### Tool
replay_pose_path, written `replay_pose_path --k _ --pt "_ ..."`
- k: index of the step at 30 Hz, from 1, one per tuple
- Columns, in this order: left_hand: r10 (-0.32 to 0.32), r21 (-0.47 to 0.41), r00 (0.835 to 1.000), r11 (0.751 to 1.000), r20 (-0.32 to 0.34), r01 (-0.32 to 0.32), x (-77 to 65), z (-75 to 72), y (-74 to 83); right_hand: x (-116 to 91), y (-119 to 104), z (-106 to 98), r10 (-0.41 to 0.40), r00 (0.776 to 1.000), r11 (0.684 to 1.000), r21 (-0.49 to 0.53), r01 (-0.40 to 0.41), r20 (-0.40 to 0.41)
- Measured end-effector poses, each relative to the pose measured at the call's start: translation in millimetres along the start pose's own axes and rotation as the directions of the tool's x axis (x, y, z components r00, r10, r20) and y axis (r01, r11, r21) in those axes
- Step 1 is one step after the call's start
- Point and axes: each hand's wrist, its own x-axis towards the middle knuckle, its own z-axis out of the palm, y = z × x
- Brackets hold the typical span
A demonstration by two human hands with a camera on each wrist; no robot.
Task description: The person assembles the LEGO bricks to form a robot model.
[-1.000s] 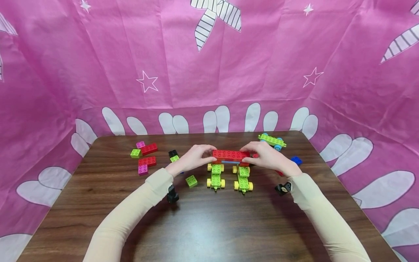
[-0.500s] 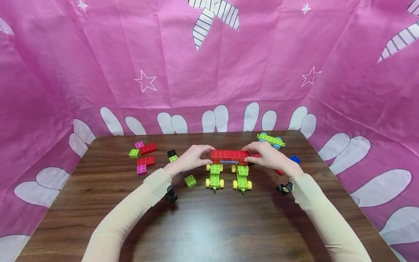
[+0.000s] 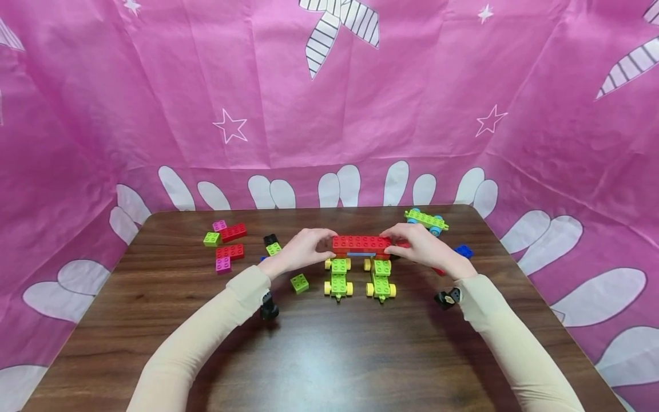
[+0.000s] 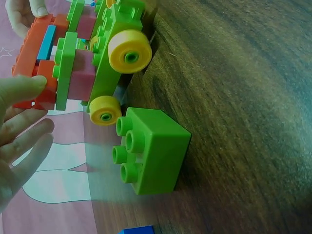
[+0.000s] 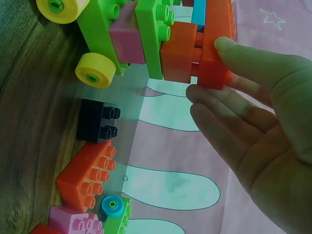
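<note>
A long red brick (image 3: 361, 244) lies across the top of a block build on two green wheeled bases, the left base (image 3: 338, 288) and the right base (image 3: 381, 289), both with yellow wheels. My left hand (image 3: 308, 249) pinches its left end, thumb on the near side. At the other end my right hand (image 3: 418, 247) grips it between thumb and fingers. Beneath it, the right wrist view shows a smaller red brick (image 5: 178, 52), with studs visible in a gap between the two. A blue piece (image 4: 46, 41), green plates and a pink brick (image 4: 82, 73) show lower down.
A loose green brick (image 3: 300, 284) sits left of the build. Red, pink and green bricks, including a red one (image 3: 229, 252), lie at the back left. Back right stands a green base with blue wheels (image 3: 427, 220), near a blue brick (image 3: 464, 251). A black brick (image 5: 97, 121) lies behind the build.
</note>
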Motion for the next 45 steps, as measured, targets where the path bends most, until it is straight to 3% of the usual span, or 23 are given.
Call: replay_pose_path --k 14,31,45 --pt "-0.034 0.024 0.999 0.999 -0.015 0.034 -2.2 2.7 2.9 -2.3 0.2 2.9 0.000 1.000 1.000 -0.030 0.000 -0.011" --pt "0.049 -0.030 0.999 0.998 -0.020 -0.050 -12.0 -13.2 6.8 -3.0 -1.2 4.0 0.001 1.000 1.000 0.010 -0.001 -0.018" --pt "0.053 -0.100 0.998 0.993 -0.046 -0.057 -9.8 -15.1 8.2 -9.3 -1.4 -1.4 0.003 1.000 1.000 -0.027 -0.003 -0.014"
